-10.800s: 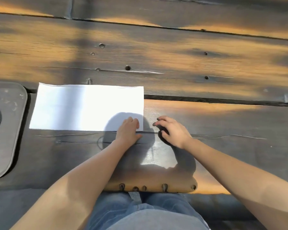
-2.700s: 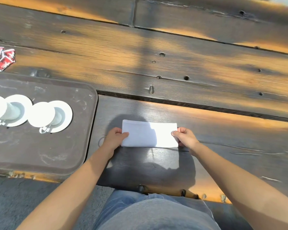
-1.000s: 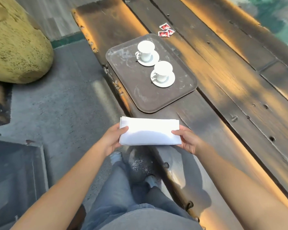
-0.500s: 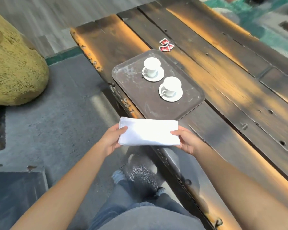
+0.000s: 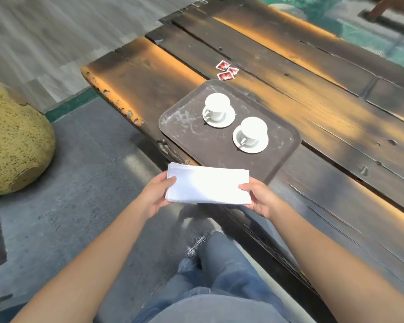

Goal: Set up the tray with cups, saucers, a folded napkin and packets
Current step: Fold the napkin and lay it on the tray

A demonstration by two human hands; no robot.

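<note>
You hold the folded napkin [image 5: 208, 185] flat and level in the air, its far edge over the near corner of the tray [image 5: 184, 136]. Your left hand [image 5: 155, 197] pinches one short end, thumb on top; your right hand [image 5: 258, 197] pinches the other the same way, so both are closed on the cloth and set apart by its length.

From the napkin, the two cups sit upside down on their saucers: the nearer cup [image 5: 252, 129] at about 1 o'clock, the farther cup [image 5: 217, 104] close to 12. The tray's open dark surface lies at 11 to 12 o'clock, left of the cups. The red packets [image 5: 226, 71] lie on the wooden table [image 5: 336, 117] beyond the tray's far edge, near 12 o'clock, not yet on it.

The risks here, as I judge them: the layers may slide or fan open if you let go of one end early. Swing too far toward 1 o'clock and an edge could nudge the nearer cup off its saucer. The tray's near corner sits close to the table's edge, so a napkin laid half off it might droop or slip to the floor.
</note>
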